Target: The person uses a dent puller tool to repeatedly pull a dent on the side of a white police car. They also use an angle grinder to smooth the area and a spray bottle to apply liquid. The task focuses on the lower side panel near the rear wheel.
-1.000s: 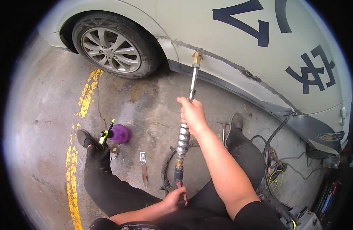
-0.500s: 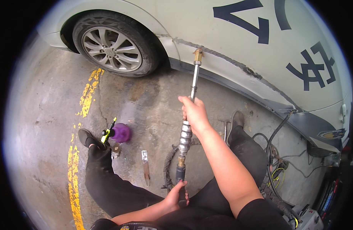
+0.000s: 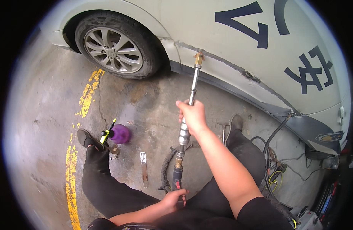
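Note:
A slide-hammer dent puller point(image 3: 184, 140) reaches from my lap up to the pale car's lower door panel point(image 3: 222, 71). Its brass-coloured tip point(image 3: 198, 59) meets a rough, grey scraped strip point(image 3: 237, 68) along the panel. My right hand point(image 3: 193, 117) is closed round the tool at the upper end of its ribbed sliding weight, the thumb lying across the shaft. Lower down, my left hand point(image 3: 175, 200) wraps the dark rear grip, just below a red button point(image 3: 178, 185).
The car's wheel point(image 3: 113, 51) stands at upper left. A purple spray bottle point(image 3: 121, 134) and a flat scraper-like strip point(image 3: 144, 168) are on the concrete between my feet. A black cable point(image 3: 274, 134) hangs from the car's sill at right, and a grey box point(image 3: 308, 220) sits at lower right.
The ribbed weight has slid up the shaft, opening a gap above the brass fitting. My left thumb has shifted down, uncovering the red button. The tip stays at the panel.

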`<move>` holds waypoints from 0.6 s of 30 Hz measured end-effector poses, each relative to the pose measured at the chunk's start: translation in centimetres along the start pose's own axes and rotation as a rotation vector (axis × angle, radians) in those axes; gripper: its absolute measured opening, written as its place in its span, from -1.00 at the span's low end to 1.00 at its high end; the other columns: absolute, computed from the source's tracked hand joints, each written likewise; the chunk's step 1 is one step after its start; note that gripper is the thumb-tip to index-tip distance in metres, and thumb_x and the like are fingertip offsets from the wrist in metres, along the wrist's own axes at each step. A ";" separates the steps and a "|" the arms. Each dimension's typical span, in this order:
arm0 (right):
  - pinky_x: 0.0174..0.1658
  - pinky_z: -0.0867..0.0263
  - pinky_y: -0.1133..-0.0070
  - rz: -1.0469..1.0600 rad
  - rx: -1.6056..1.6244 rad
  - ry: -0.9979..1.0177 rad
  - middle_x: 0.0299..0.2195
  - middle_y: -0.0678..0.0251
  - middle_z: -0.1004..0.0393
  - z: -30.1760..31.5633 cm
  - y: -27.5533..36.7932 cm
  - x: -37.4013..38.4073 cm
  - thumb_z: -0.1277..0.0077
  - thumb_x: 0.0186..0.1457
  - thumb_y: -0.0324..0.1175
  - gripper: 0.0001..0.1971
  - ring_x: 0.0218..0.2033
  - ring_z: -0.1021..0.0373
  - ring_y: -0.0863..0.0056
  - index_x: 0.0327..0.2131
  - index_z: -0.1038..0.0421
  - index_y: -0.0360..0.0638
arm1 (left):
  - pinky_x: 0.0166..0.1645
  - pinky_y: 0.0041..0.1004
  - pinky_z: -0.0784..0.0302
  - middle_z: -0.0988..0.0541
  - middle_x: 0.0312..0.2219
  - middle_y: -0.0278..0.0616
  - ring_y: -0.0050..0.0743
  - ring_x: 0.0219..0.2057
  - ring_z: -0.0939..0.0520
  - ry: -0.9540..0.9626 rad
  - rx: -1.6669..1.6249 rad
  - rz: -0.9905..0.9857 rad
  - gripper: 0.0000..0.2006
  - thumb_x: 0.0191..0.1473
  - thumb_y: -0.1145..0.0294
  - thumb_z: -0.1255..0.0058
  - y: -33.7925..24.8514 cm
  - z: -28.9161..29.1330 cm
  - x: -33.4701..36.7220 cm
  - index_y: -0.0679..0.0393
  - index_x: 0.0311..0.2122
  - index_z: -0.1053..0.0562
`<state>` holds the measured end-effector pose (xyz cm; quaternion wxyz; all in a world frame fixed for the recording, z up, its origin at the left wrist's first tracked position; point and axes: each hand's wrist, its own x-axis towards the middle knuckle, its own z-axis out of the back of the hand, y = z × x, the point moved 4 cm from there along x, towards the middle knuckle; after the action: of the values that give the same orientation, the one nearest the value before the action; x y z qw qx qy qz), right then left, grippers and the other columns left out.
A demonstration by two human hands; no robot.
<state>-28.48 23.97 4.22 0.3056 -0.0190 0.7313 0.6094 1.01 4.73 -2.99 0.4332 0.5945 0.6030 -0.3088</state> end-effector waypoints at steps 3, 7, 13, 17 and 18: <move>-0.59 -0.31 0.58 -0.006 -0.014 -0.033 -0.60 0.42 -0.40 -0.1 -3.5 -2.3 -0.24 0.22 -0.42 -0.72 -0.66 -0.34 0.63 -0.38 -0.26 -0.12 | -0.35 -0.35 -0.52 -0.49 -0.53 -0.38 -0.42 -0.50 -0.54 -0.057 0.063 0.009 -0.82 0.18 0.34 -0.18 0.1 0.1 -0.4 0.17 -0.15 -0.56; -0.60 -0.30 0.58 0.008 0.049 0.042 -0.59 0.41 -0.41 0.3 -3.5 -1.2 -0.25 0.21 -0.42 -0.75 -0.65 -0.34 0.63 -0.36 -0.30 -0.14 | -0.37 -0.36 -0.52 -0.49 -0.58 -0.30 -0.34 -0.54 -0.55 -0.044 0.009 -0.004 -0.83 0.13 0.43 -0.21 0.1 -0.6 -0.5 0.25 -0.19 -0.57; -0.59 -0.32 0.59 0.070 0.007 0.021 -0.59 0.41 -0.41 -0.2 1.7 -0.7 -0.25 0.24 -0.36 -0.75 -0.64 -0.35 0.64 -0.35 -0.33 -0.15 | -0.37 -0.34 -0.54 -0.51 -0.57 -0.27 -0.34 -0.54 -0.55 -0.013 0.001 -0.054 -0.83 0.12 0.46 -0.22 0.5 0.0 -0.1 0.28 -0.20 -0.55; -0.55 -0.33 0.59 0.008 0.003 0.013 -0.56 0.45 -0.37 -0.8 -2.8 -3.4 -0.26 0.27 -0.29 -0.66 -0.62 -0.33 0.66 -0.39 -0.24 -0.08 | -0.37 -0.34 -0.53 -0.51 -0.57 -0.27 -0.32 -0.54 -0.56 -0.115 -0.002 -0.023 -0.93 0.13 0.47 -0.21 0.9 0.9 -0.1 0.22 -0.33 -0.55; -0.52 -0.34 0.58 0.043 0.042 0.012 -0.56 0.46 -0.37 -0.7 -3.7 -3.1 -0.26 0.26 -0.29 -0.66 -0.61 -0.33 0.65 -0.39 -0.23 -0.07 | -0.37 -0.35 -0.53 -0.51 -0.57 -0.27 -0.33 -0.54 -0.55 -0.084 -0.019 -0.032 -0.93 0.14 0.47 -0.21 1.0 0.7 -0.2 0.21 -0.35 -0.56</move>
<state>-24.73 21.31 2.48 0.2881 -0.0005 0.7460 0.6004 2.12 4.11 -2.99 0.4585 0.5672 0.5967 -0.3347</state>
